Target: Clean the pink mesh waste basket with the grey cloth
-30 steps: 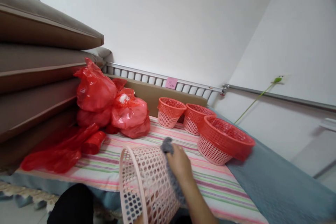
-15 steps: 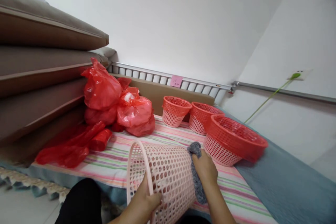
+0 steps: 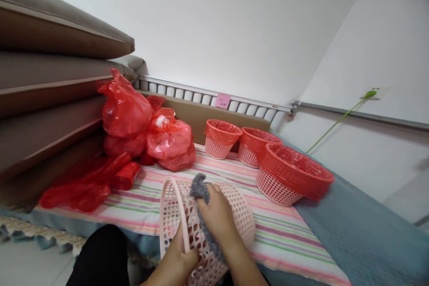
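A pale pink perforated plastic wastebasket [image 3: 239, 214] lies on its side at the front edge of the striped cloth, its mouth turned left. My left hand [image 3: 179, 257] grips its rim, thumb outside and the fingers inside, partly seen through the holes. Bunched in my right hand [image 3: 217, 214] is a grey cloth [image 3: 200, 189], pressed against the basket's outer side close to the rim. Part of the cloth hangs below the hand along the basket wall.
Three baskets lined with red bags, one a front basket [image 3: 279, 187], stand right of centre. Filled red plastic bags [image 3: 170, 143] and a red bag roll [image 3: 125, 175] lie left, beside stacked brown cushions [image 3: 63, 76]. Behind is a radiator [image 3: 187, 94].
My right hand has moved the grey cloth leftward along the basket, from near its base to near the rim. My left hand keeps its hold. The view has shifted slightly.
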`<state>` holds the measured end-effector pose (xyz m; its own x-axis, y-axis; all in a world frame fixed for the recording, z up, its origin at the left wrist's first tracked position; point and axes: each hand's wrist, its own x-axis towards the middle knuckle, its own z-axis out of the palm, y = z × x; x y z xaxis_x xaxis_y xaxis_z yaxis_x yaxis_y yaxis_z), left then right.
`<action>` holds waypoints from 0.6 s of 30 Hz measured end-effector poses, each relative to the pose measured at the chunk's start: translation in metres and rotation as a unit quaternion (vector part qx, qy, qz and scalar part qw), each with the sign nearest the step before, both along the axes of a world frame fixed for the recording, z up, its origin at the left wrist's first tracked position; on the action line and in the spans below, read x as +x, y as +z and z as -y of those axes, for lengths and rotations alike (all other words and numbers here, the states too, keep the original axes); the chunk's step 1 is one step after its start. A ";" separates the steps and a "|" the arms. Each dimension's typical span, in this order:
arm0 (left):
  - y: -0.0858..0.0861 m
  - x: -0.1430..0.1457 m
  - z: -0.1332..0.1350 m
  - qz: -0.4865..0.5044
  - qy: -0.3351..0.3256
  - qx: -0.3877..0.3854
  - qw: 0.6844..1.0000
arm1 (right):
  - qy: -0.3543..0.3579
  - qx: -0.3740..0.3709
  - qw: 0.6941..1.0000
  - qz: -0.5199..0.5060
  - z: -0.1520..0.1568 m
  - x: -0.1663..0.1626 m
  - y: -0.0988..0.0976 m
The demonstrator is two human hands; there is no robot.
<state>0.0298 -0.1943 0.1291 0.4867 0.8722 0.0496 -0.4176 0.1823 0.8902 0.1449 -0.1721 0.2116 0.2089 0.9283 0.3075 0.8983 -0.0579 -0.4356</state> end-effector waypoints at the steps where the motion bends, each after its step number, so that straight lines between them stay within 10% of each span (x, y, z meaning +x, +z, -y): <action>1: -0.002 -0.001 0.001 -0.007 0.006 -0.002 1.000 | 0.036 0.018 0.999 -0.017 0.004 -0.014 0.002; 7: -0.020 -0.008 0.002 -0.060 -0.013 0.003 0.998 | 0.080 0.047 0.995 -0.023 0.009 -0.033 -0.001; 18: -0.025 -0.004 0.004 -0.047 -0.091 0.112 0.988 | -0.216 -0.126 0.964 0.095 -0.040 0.121 -0.009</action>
<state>0.0261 -0.1982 0.1037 0.6464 0.7417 0.1792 -0.3093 0.0401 0.9501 0.2661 -0.1322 0.2027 0.5547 0.8175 0.1550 0.8289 -0.5267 -0.1883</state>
